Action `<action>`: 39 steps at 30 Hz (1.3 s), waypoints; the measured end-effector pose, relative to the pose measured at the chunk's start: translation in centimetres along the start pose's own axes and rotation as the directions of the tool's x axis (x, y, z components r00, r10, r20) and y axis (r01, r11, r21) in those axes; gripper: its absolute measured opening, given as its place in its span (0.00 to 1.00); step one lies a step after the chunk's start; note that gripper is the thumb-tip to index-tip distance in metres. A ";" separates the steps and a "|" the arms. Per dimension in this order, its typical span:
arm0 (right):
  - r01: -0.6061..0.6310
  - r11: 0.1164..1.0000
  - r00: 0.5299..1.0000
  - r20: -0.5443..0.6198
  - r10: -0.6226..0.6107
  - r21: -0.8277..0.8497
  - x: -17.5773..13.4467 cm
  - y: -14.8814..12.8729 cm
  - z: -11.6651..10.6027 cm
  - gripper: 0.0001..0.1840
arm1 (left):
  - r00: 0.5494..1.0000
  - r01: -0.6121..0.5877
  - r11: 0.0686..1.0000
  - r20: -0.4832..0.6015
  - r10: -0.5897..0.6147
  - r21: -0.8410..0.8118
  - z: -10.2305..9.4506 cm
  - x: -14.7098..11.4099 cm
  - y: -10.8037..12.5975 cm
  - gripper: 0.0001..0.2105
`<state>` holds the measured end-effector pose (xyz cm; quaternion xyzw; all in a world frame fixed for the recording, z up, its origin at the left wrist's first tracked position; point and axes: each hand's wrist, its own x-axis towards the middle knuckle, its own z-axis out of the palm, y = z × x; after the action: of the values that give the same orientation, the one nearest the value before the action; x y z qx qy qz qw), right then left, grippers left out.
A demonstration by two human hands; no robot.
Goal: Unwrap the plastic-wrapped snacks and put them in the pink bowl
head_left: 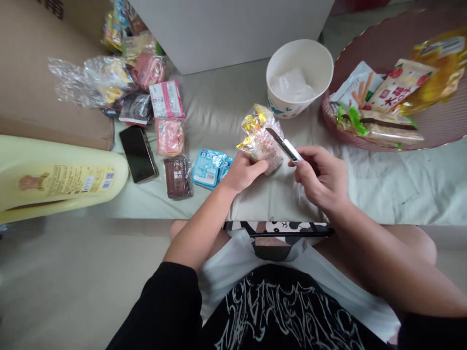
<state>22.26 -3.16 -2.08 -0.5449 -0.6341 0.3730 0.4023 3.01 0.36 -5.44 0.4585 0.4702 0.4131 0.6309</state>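
Note:
My left hand point(245, 171) grips a clear and yellow plastic snack package point(260, 138) just above the cloth; what is inside it is hard to make out. In my right hand point(323, 176) is a utility knife point(286, 146), its dark blade pointing up and left across the package. Whether the blade touches the plastic, I cannot tell. Beyond the package stands a white paper tub point(275, 99) with a crumpled, clear plastic wrapper point(294, 86) inside. Blue snack packets point(207, 167) lie left of my left hand.
A pink tray point(379, 43) with several snack packs stands at the right. On the left are a phone point(138, 153), a brown packet point(177, 177), pink packets point(170, 137), a pile of wrapped snacks point(109, 80) and a yellow bottle point(62, 177). A white box point(233, 29) stands behind.

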 end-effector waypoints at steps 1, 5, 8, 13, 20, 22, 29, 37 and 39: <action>-0.010 1.000 1.000 0.000 0.010 0.001 -0.1 0.1 -0.1 0.11 | 1.000 -0.004 1.000 -0.002 0.004 -0.010 0.0 0.0 0.0 0.09; -0.012 1.000 1.000 0.006 0.012 -0.023 0.1 0.3 -0.1 0.12 | 1.000 -0.013 1.000 0.000 0.013 0.023 0.1 0.2 0.0 0.08; 0.012 0.998 1.000 0.020 -0.011 -0.064 0.6 0.2 0.2 0.11 | 0.999 -0.028 0.997 0.021 0.027 0.065 -0.1 0.3 0.1 0.12; 0.020 0.992 0.999 0.034 -0.016 -0.128 0.8 0.3 0.6 0.12 | 0.996 -0.045 0.998 0.080 0.042 0.042 -0.4 0.4 -0.1 0.14; 0.080 0.981 0.996 -0.014 -0.084 -0.179 0.4 0.8 0.9 0.13 | 0.999 -0.016 0.999 0.048 0.018 -0.041 -0.4 0.4 -0.5 0.07; 0.072 0.978 0.997 -0.022 -0.078 -0.197 0.4 0.9 0.9 0.13 | 0.999 0.023 0.996 0.024 -0.020 -0.092 -0.3 0.4 -0.4 0.09; 0.055 0.967 0.998 -0.013 -0.060 -0.247 0.2 1.1 0.9 0.15 | 0.987 0.151 0.946 -0.004 -0.159 -0.287 -0.1 0.6 0.7 0.19; 0.026 0.962 1.000 0.012 -0.023 -0.273 0.1 1.0 0.7 0.15 | 0.988 0.085 0.898 -0.083 -0.133 -0.431 0.0 0.9 2.2 0.22; 0.010 0.961 1.000 0.013 -0.007 -0.275 0.1 1.0 0.6 0.14 | 0.987 0.060 0.898 -0.110 -0.119 -0.435 0.0 1.1 2.3 0.22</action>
<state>22.07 -2.96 -3.26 -0.5907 -0.6844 0.2827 0.3205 3.03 1.96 -3.47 0.2571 0.4293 0.5067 0.7020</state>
